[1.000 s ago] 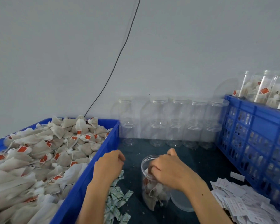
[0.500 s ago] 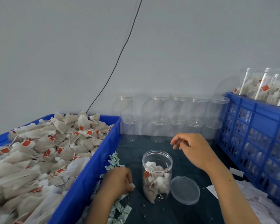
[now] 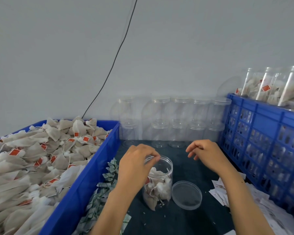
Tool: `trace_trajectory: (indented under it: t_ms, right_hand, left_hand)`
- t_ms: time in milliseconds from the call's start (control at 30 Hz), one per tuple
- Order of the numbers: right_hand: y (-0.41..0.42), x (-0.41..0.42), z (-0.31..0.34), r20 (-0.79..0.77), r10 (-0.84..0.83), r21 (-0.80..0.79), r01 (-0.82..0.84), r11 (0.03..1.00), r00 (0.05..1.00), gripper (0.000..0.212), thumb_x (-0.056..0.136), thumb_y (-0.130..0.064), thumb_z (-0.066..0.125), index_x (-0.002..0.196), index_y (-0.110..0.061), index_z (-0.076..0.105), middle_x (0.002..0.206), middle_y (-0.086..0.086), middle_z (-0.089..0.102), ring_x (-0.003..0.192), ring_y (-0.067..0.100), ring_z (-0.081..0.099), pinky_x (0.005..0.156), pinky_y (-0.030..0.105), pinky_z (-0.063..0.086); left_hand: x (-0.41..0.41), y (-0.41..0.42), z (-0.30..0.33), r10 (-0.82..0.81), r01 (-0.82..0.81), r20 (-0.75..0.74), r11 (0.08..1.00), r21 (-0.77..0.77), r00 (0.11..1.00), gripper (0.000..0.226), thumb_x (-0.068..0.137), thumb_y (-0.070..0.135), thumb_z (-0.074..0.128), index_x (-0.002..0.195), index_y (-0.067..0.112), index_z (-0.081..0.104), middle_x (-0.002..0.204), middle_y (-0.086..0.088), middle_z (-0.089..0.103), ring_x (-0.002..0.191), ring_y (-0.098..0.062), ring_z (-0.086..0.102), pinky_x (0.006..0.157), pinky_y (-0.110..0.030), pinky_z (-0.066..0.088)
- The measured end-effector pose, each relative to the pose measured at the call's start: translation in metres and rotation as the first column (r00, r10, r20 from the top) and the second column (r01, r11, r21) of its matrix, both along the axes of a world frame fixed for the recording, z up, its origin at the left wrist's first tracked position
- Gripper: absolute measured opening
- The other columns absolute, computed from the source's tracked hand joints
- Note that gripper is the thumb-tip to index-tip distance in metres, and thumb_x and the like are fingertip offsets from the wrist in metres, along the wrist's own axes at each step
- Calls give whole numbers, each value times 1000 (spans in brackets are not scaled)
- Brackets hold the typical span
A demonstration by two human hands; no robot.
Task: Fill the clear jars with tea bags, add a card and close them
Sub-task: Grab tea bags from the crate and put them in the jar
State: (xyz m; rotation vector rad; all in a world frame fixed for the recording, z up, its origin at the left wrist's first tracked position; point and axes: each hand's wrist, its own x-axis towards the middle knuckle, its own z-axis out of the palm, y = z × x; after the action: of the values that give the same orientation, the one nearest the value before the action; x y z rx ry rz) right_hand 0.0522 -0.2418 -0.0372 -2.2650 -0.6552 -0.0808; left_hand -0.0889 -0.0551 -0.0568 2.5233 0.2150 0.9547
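Left grip: we see the left hand (image 3: 136,164) poised over the mouth of the open clear round plastic jar (image 3: 158,182), fingertips pinched together at the rim; it may be dropping a small slip in, but what the fingers pinch, if anything, we cannot tell.
Right grip: the right hand (image 3: 204,154) hovers free, well to the right of that pinch, fingers loosely curled and holding nothing.
Jar: directly under the left fingertips, upright on the dark tabletop (image 3: 185,221), roughly half full of beige tea bags with strings.
Lid: the clear round plastic lid (image 3: 187,195) lies flat just right of the jar's base, we judge so it is handy for closing.
Supply: the blue plastic crate of beige tea bags with orange tags (image 3: 41,158) sits left of the left wrist; the green-and-white folded paper slips (image 3: 107,180) lie beside that wrist; the white printed cards (image 3: 222,192) lie under the right forearm.
Writing: print on tags and cards is too blurred for us to read.
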Motion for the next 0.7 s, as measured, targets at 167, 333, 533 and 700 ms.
trace_trajectory:
  t_ms: [167, 333, 533, 700]
  right_hand:
    - [-17, 14, -9, -18, -120, 53, 121, 991, 993, 35, 90, -3, 46, 77, -26, 68, 70, -10, 71, 70, 8, 66, 75, 32, 53]
    - [-24, 22, -21, -61, -190, -76, 185, 980, 980, 35, 92, -1, 44, 80, -26, 66, 85, -5, 70, 85, 15, 65, 86, 42, 53]
    - [-41, 34, -38, -62, -347, -470, 279, 838, 936, 31, 90, -2, 55, 114, -20, 64, 129, 7, 57, 116, 25, 54, 98, 42, 47]
    - [-50, 44, -60, -148, -459, -658, 260, 707, 876, 51, 87, -16, 66, 135, -16, 49, 134, 8, 49, 122, 26, 51, 102, 40, 44]
  left_hand:
    - [2, 1, -29, -231, 308, 209, 794, -523, 950, 56, 76, 55, 71, 125, 41, 47, 129, 20, 49, 117, 6, 47, 96, -16, 43]
    - [9, -8, -63, -345, 396, 205, 699, -595, 916, 122, 45, 37, 94, 142, 38, 20, 140, 16, 37, 124, 4, 47, 103, -19, 40]
    - [16, -14, -89, -285, 410, 296, 668, -621, 912, 120, 47, 27, 97, 139, 36, 21, 124, 3, 54, 109, -4, 59, 93, -19, 48]
    - [20, -14, -95, -300, 433, 313, 647, -628, 901, 99, 47, 13, 94, 121, 33, 31, 121, 4, 51, 103, 2, 61, 80, -11, 50]
